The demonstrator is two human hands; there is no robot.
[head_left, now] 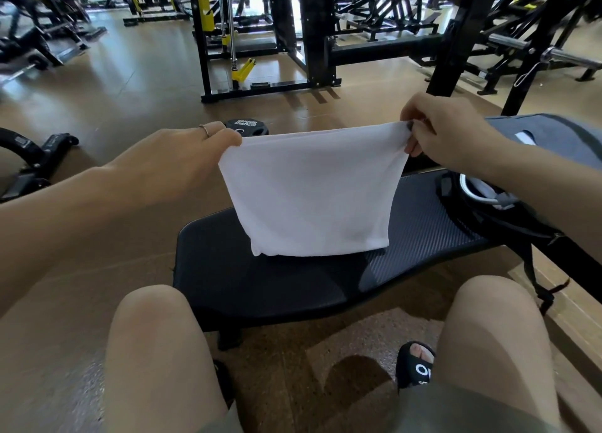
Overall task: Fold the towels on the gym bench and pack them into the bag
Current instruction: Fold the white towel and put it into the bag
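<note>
A white towel (306, 188), folded double, hangs stretched between two hands above a black gym bench (260, 279), its lower edge resting on the pad; the left hand (182, 158) pinches one top corner, the right hand (446, 132) the other, an open black bag (482, 211) lying just below the right wrist

Bright daylight came from the far side of the gym and washed out the gaps between the machines (293, 15). The floor (146, 83) carried a soft sheen there. A gentle shadow lay on the bench (260, 286) under the white towel (309, 188) (evenly lit, no glare). Straight frames bowed near the edges, and the near corners were slightly smeared.
</note>
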